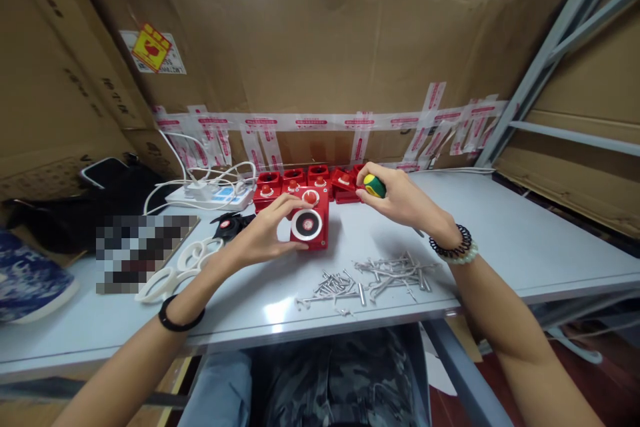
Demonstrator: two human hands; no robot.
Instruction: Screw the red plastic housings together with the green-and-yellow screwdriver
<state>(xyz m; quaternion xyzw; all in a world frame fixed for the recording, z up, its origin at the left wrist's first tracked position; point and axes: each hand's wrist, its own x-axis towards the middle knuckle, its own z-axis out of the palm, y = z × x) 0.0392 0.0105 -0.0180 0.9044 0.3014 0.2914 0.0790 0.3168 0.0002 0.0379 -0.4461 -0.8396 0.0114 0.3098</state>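
Note:
My left hand (263, 230) grips a red box-shaped alarm unit (321, 233) from its left side, thumb at the lower edge and fingers at the top. The unit carries a red dome lamp in a white ring and a black round speaker in a larger white ring. To the right, my right hand (403, 199) is closed round a screwdriver (374, 186) with a yellow and green handle. Its shaft is mostly hidden under the palm, and it is apart from the unit. Behind both hands stand several similar red alarm units (267, 193).
Loose screws and metal pins (395, 270) lie in piles near the front edge. White rings (193, 257) and a black part (231, 225) are at left, beside a power strip (220, 196) with tangled cables. A cardboard wall (310, 47) closes the back; a metal frame (530, 73) rises at right.

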